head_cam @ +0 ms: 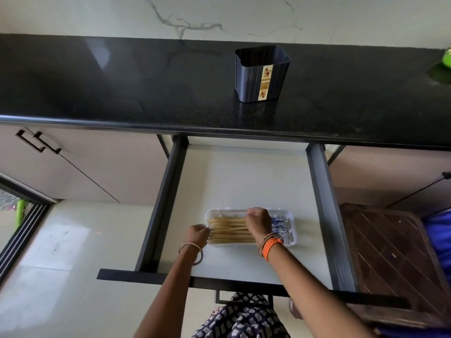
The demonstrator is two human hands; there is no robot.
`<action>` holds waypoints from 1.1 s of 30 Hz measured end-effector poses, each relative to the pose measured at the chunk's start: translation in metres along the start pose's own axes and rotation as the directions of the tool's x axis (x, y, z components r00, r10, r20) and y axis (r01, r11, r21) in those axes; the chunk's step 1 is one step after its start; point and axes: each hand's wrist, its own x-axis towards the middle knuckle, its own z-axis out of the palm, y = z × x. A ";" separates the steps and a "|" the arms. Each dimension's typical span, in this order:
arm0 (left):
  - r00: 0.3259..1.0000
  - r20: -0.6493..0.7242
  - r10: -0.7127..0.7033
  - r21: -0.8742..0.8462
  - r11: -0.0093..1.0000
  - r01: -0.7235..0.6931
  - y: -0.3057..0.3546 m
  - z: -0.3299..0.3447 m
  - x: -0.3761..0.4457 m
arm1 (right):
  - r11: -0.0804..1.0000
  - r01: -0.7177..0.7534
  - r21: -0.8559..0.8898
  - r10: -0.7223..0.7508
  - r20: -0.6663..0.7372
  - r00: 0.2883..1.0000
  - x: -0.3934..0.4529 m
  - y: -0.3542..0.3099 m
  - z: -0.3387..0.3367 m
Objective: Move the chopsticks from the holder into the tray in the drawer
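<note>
A clear plastic tray (291, 236) lies in the open drawer (244, 181). Several wooden chopsticks (228, 231) with blue-and-white patterned ends lie side by side in it. My right hand (258, 222) is over the middle of the tray, fingers bent down onto the chopsticks. My left hand (197, 234) is curled against the tray's left end, fingertips at its rim. The dark blue holder (261, 74) stands upright on the black counter (122, 81); no chopsticks show above its rim.
The drawer's dark side rails (166, 203) and front panel (244, 282) frame the tray. A wooden stool (390, 252) stands to the right of the drawer. Cabinet doors with handles (39, 141) are at the left, and a green object (447, 57) sits at the counter's far right.
</note>
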 end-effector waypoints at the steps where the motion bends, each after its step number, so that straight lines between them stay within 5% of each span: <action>1: 1.000 -0.008 0.000 -0.009 1.000 0.000 -0.001 0.001 0.001 | 0.972 0.136 -0.192 -0.127 0.058 0.990 0.002 0.001 -0.002; 4: 1.000 0.006 -0.002 -0.013 1.000 0.002 -0.003 0.002 0.001 | 0.721 0.379 -0.580 -0.317 0.211 0.925 0.003 0.004 -0.006; 6: 1.000 0.018 -0.009 -0.007 1.000 0.009 -0.003 0.001 0.003 | 0.630 0.448 -0.634 -0.380 0.252 0.890 0.002 0.006 -0.005; 12: 1.000 0.013 -0.001 -0.054 0.999 0.002 -0.005 0.003 0.008 | 0.645 0.374 -0.667 -0.105 0.407 0.907 -0.004 0.019 0.009; 18: 1.000 -0.006 0.010 -0.063 0.998 -0.010 -0.004 0.006 0.007 | 0.598 0.221 -0.770 0.020 0.291 0.957 -0.011 0.030 0.014; 33: 0.994 0.012 0.109 0.023 0.994 -0.109 0.002 0.004 0.001 | 0.632 0.342 -0.696 -0.065 0.392 0.918 -0.012 0.037 0.000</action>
